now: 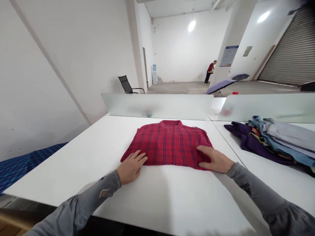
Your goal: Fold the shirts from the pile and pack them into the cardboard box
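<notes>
Though partly hidden — plaid shirt (169,144)

Wht tbl (95,139), frosted partition (157,105) along far edge. Blk mesh chair (125,84) behind far L corner; water dispenser (154,75) further back. Wht walls (177,49), grey flr (177,86). Pillar (238,28) w/ poster (228,55) beyond far R corner, roller shutter (286,49) past it. 2 lit lamps (191,26) overhead.

No words, brands or numbers could be read. Print too small to be made out was borne by the blue-and-white rectangular poster (229,56) on the thick white pillar (240,23); the small greyish rectangular wall notice (247,51) was likewise illegible.
</notes>
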### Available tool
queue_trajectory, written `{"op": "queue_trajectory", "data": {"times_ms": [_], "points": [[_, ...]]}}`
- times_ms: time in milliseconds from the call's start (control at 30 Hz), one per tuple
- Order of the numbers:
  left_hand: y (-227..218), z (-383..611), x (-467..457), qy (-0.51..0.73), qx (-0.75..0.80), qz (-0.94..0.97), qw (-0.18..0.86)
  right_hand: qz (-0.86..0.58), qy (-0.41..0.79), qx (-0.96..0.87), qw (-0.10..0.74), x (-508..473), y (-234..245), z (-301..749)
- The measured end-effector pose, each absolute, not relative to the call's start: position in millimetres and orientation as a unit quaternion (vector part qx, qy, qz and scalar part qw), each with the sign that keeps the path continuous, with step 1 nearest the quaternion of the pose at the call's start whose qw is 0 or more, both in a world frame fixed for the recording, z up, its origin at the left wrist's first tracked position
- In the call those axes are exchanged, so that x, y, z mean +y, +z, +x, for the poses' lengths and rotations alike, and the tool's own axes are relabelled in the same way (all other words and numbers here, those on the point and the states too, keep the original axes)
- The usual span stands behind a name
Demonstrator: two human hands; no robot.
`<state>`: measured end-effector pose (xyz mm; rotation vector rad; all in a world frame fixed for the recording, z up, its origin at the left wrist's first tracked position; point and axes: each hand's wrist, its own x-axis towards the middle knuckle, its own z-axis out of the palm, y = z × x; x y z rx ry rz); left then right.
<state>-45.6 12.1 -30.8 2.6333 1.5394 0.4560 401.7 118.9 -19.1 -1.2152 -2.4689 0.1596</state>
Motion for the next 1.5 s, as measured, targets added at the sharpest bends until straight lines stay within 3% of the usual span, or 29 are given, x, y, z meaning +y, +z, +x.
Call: {"op": "queue_trajectory", "data": {"times_ms": [100,300,433,533,633,700,800,900,1100,1167,1333,1433,1500], "points": [[-30,-34,31,0.096,0.547,0.832,-0.006,-0.442,-0.04,-0.891,0.096,106,-31,383],[-31,-27,7,0.046,0.528,0.848,-0.029,-0.418,-0.064,-0.904,0.063,64,-39,397],[-50,-46,-88,0.035,0.484,0.873,-0.045,-0.387,-0.002,-0.914,0.122,-25,-39,428],[-47,-66,-121,0.09,0.489,0.867,0.027,-0.385,0.145,-0.902,0.132,-53,-17,445],[-27,-78,-92,0.17,0.539,0.822,0.074,-0.514,0.228,-0.809,0.169,-19,9,455],[-15,-78,-52,0.203,0.63,0.749,0.031,-0.644,0.184,-0.71,0.216,25,14,452],[-10,-70,7,0.188,0.745,0.639,0.023,-0.728,0.134,-0.642,0.2,80,3,436],[-17,-60,40,0.185,0.772,0.607,0.029,-0.747,0.064,-0.628,0.21,100,-11,419],[-30,-55,40,0.232,0.801,0.551,-0.017,-0.72,-0.078,-0.605,0.33,92,-18,403],[-33,-57,39,0.236,0.815,0.528,-0.023,-0.713,-0.088,-0.62,0.314,95,-19,399],[-35,-62,41,0.23,0.823,0.518,-0.019,-0.749,-0.016,-0.637,0.182,110,-25,399],[-29,-58,36,0.256,0.807,0.526,-0.075,-0.759,-0.068,-0.611,0.214,103,-22,398],[-23,-45,32,0.271,0.735,0.61,-0.12,-0.694,-0.11,-0.668,0.248,92,-16,386]]}}
